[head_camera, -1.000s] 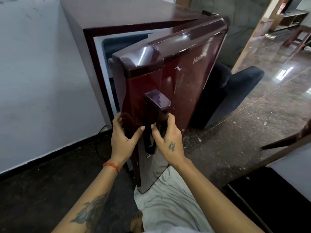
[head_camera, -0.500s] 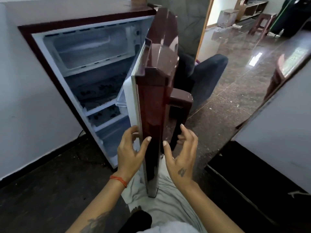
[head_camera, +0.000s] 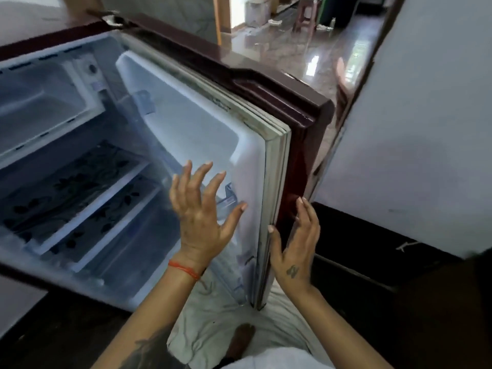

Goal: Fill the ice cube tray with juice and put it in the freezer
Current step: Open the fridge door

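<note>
Nearest, a bare foot (head_camera: pixel 241 335) and pale cloth (head_camera: pixel 213 323) lie on the dark floor (head_camera: pixel 53 336). Above them both hands are raised and empty. The left hand (head_camera: pixel 202 209) has its fingers spread, in front of the door's white inner liner; contact cannot be confirmed. The right hand (head_camera: pixel 295 243) is flat with straight fingers, its thumb at the door's (head_camera: pixel 300 145) near edge, gripping nothing.

Task status: the fridge (head_camera: pixel 80 155) stands open, door swung to the right. The ice tray and juice are not in view, so filling cannot be verified. Judged remaining: bring the tray, place it in the freezer, shut the door.

Containers: the freezer box (head_camera: pixel 40 107), far left at the top, shows nothing inside. The two shelves (head_camera: pixel 80 187) below carry a dark leaf pattern and no visible items. A clear door bin (head_camera: pixel 226 201) sits behind the left fingers; contents cannot be seen.

Farther right, a white panel (head_camera: pixel 412 129); beyond, a glossy floor and a stool (head_camera: pixel 306 12).
</note>
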### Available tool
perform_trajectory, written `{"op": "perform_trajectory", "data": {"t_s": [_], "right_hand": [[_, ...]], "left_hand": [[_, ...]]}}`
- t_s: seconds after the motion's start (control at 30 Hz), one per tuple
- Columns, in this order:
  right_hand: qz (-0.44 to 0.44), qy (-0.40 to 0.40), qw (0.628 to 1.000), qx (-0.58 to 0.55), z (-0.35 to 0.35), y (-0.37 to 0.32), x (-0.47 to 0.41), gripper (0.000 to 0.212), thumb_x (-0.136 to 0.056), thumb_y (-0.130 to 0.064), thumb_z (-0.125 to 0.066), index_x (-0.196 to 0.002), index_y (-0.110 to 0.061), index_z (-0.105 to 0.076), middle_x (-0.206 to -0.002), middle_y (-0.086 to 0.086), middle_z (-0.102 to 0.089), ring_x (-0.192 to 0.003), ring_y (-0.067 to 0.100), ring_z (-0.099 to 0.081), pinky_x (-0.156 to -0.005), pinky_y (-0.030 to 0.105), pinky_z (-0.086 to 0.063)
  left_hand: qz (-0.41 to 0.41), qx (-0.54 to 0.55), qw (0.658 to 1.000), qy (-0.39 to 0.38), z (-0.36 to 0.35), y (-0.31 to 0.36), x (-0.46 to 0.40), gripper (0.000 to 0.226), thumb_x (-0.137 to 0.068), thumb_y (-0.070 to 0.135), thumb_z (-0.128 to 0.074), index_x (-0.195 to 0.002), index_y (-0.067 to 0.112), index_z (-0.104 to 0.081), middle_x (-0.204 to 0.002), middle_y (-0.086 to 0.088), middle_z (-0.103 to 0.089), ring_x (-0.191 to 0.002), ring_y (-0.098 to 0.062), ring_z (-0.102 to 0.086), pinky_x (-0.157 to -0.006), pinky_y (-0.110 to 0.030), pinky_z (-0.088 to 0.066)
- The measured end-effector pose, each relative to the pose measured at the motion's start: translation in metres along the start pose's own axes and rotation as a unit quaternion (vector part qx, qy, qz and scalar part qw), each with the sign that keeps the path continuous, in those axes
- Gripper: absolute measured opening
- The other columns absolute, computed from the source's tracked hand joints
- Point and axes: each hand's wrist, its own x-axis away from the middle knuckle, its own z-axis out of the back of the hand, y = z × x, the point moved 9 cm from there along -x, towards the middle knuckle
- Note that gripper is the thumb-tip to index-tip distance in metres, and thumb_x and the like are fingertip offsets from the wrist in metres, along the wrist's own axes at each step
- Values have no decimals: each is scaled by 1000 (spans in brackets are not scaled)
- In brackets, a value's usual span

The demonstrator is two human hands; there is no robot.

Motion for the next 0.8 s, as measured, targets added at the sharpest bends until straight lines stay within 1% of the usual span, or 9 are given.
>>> {"op": "perform_trajectory", "data": {"t_s": [0.1, 0.2, 0.3, 0.37, 0.43, 0.53, 0.6, 0.7, 0.8], "right_hand": [[-32, -23, 999, 14, 0, 23, -18, 64, -94, -33, -45, -146, -39, -9, -151, -6, -21, -140, 16, -25, -107, 50, -37], [-85, -18, 996, 19, 3, 49, -42, 60, -98, -33, -42, -143, -50, -6, -150, -20, -18, -141, 13, -26, -109, 49, -36], [-121, -20, 992, 26, 4, 70, -70, 62, -98, -35, -42, -139, -55, -1, -149, -23, -17, -141, 8, -26, -113, 43, -33], [-135, -38, 990, 18, 1, 82, -90, 64, -97, -35, -44, -141, -50, 1, -149, -21, -16, -141, 8, -24, -115, 40, -29], [-154, -57, 986, 8, -3, 94, -109, 66, -98, -32, -45, -144, -41, 1, -150, -18, -14, -143, 11, -20, -116, 39, -27], [-185, -81, 979, 12, -8, 111, -131, 70, -98, -30, -46, -149, -30, 1, -157, -7, -11, -144, 15, -18, -117, 36, -23], [-198, -96, 975, 21, -12, 120, -143, 72, -97, -31, -47, -149, -26, 3, -158, -2, -10, -144, 16, -19, -116, 33, -23], [-209, -128, 968, 44, -16, 130, -158, 75, -96, -34, -47, -150, -26, 5, -158, 1, -12, -142, 20, -23, -114, 33, -25], [-219, -164, 959, 78, -14, 140, -166, 73, -96, -37, -47, -150, -26, 1, -156, 7, -21, -139, 26, -31, -113, 37, -30]], "left_hand": [[-51, 48, 997, -32, -36, 14, -12, 51, -88, 46, -54, -128, 17, -42, -138, -8, -45, -139, -35, -25, -116, -56, -4], [-80, 55, 994, -58, -72, 28, -21, 53, -92, 48, -48, -134, 18, -39, -143, -4, -42, -141, -30, -22, -116, -55, -2], [-111, 36, 989, -89, -104, 41, -32, 55, -91, 45, -51, -137, 17, -37, -146, -4, -41, -142, -31, -23, -116, -53, -5], [-126, 15, 986, -110, -123, 49, -38, 58, -90, 45, -53, -139, 17, -37, -147, -4, -41, -142, -30, -22, -115, -53, -7], [-138, -6, 982, -130, -142, 56, -45, 60, -91, 46, -51, -141, 17, -37, -149, -5, -39, -142, -30, -21, -114, -54, -10], [-151, -26, 975, -159, -166, 63, -54, 61, -93, 47, -46, -143, 15, -37, -151, -6, -37, -142, -29, -19, -113, -52, -9], [-151, -30, 972, -178, -180, 64, -60, 61, -94, 46, -42, -146, 15, -32, -153, -5, -33, -144, -27, -15, -115, -49, -4], [-146, -26, 967, -205, -197, 65, -70, 63, -96, 44, -39, -150, 15, -24, -157, -2, -24, -145, -25, -9, -115, -47, 1], [-144, -18, 961, -237, -212, 67, -77, 67, -96, 46, -38, -151, 16, -15, -159, -2, -16, -147, -24, -3, -115, -47, 5]]}}
